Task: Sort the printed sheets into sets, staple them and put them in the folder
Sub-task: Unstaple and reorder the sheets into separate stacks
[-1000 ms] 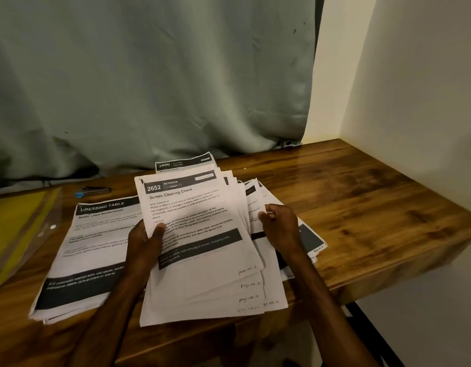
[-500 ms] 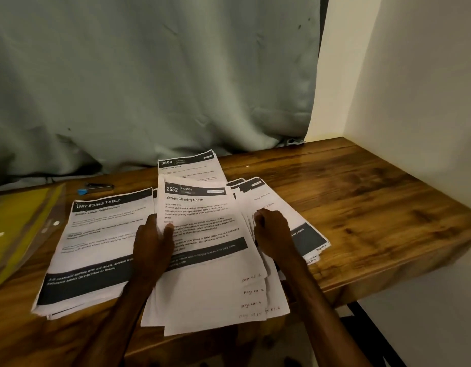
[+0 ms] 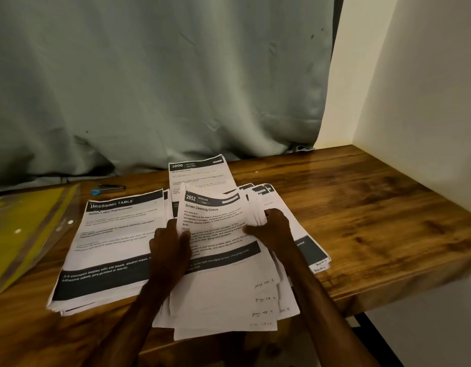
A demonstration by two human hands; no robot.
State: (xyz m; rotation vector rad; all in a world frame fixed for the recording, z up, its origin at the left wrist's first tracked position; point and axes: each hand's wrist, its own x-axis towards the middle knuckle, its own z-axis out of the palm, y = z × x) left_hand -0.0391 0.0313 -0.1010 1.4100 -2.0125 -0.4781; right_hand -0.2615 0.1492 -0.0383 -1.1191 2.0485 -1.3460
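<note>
Sorting in progress: left grip (image 3: 170,250) and right grip (image 3: 275,229) both pinch the fanned Screen Cleaning Check sheets (image 3: 215,226) at the tabletop (image 3: 374,207) front edge. The Dressing Table stack (image 3: 110,234) lies alongside. The stapler (image 3: 108,188) and yellow folder (image 3: 25,229) appear untouched; stapling and filing remain

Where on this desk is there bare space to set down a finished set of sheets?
Free: the bare desk right of the fanned sheets, up to the wall, and the strip behind them along the curtain. Crowded: the left, with the yellow folder, blue-tipped tool and Dressing Table pile.
</note>
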